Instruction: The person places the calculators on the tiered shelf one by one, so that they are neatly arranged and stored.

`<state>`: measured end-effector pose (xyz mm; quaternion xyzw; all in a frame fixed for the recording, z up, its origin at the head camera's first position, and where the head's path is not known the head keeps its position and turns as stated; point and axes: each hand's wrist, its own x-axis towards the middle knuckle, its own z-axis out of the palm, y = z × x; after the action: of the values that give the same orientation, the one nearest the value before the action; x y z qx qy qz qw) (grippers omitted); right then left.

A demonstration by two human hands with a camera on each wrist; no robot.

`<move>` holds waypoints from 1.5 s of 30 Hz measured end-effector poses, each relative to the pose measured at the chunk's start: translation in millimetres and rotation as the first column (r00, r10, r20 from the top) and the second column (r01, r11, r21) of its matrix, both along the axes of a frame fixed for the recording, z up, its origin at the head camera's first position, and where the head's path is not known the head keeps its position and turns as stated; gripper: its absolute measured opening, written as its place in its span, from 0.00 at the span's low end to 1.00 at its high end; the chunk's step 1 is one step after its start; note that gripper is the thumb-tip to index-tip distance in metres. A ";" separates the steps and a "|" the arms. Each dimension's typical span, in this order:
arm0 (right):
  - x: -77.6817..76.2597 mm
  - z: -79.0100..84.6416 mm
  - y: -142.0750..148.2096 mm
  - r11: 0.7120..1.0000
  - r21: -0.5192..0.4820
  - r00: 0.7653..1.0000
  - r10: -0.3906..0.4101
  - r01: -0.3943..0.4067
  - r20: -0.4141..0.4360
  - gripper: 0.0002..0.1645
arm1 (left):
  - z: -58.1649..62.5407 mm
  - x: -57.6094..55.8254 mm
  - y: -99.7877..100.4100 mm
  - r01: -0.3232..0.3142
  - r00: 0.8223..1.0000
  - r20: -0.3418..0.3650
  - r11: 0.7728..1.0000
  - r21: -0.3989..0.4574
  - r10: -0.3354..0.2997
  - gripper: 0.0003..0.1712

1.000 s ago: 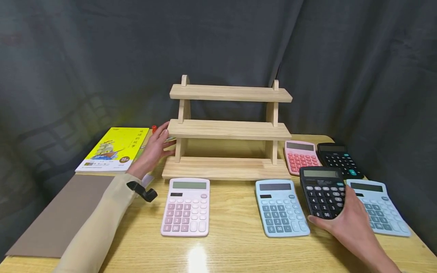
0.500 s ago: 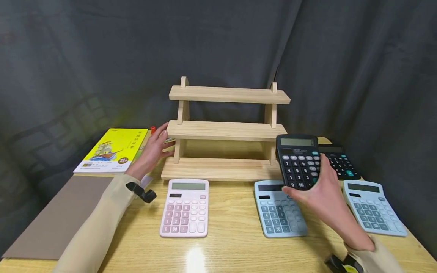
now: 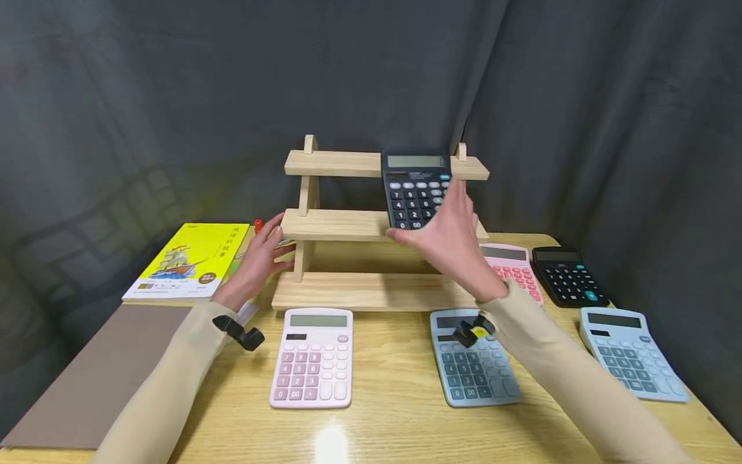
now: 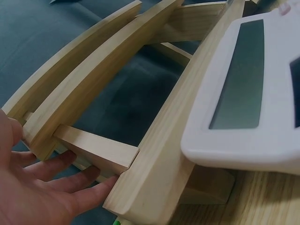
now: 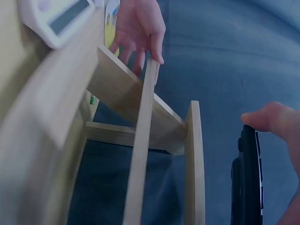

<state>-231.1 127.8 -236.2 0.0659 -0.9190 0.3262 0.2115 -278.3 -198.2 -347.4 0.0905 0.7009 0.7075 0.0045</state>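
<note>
My right hand [image 3: 449,222] grips a black calculator [image 3: 413,193] by its lower end and right side. In the head view it overlaps the upper two tiers of a three-tier wooden display shelf [image 3: 330,222]; the right wrist view shows it edge-on beside the shelf boards. My left hand [image 3: 257,264] holds the left end of the middle board, with fingers [image 4: 56,166] spread below it against the side support. In front of the shelf lie a light pink calculator [image 3: 311,357] and a blue calculator [image 3: 472,377], the latter partly covered by the right wrist strap.
A coral pink calculator [image 3: 516,267], another black calculator [image 3: 568,277] and a second blue calculator [image 3: 632,354] lie at the right. A yellow-covered book [image 3: 185,258] and a brown board [image 3: 98,374] are at the left. A dark curtain [image 3: 371,71] hangs behind.
My right hand has lifted the black calculator from among those on the right and carried it up and left to the shelf's upper tiers. The left hand stays at the middle board.
</note>
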 end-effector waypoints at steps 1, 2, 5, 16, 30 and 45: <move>-6.6 3.6 -8.5 1.000 -0.002 1.000 0.002 -0.002 0.008 0.79 | -0.2 0.0 -0.1 0.000 1.000 -0.001 1.000 0.002 0.000 0.34; -13.0 7.3 -16.7 1.000 -0.003 1.000 -0.001 0.001 0.030 0.80 | -0.4 -0.2 -0.4 0.001 1.000 -0.002 1.000 -0.001 -0.001 0.34; -31.2 19.5 -40.6 1.000 -0.004 0.994 -0.026 0.026 0.109 0.84 | -0.6 -0.5 -0.9 0.009 1.000 -0.007 1.000 -0.005 -0.009 0.34; -82.8 44.3 -111.3 0.996 0.043 0.978 -0.082 0.075 0.193 0.83 | -2.6 -0.4 -0.1 0.010 1.000 -0.013 1.000 0.007 -0.010 0.34; -103.6 38.1 -129.6 0.980 0.161 0.968 -0.148 0.116 0.201 0.82 | -4.4 -1.0 7.4 0.010 1.000 -0.020 1.000 0.016 -0.009 0.33; -107.6 34.1 -126.0 0.966 0.233 0.973 -0.157 0.115 0.171 0.81 | -4.0 -2.0 11.3 0.002 1.000 -0.008 1.000 -0.010 -0.002 0.34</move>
<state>-338.7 1.8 -202.1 -0.0055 -0.9678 0.2112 0.1369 -280.3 -186.9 -351.5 0.0940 0.7045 0.7035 0.0030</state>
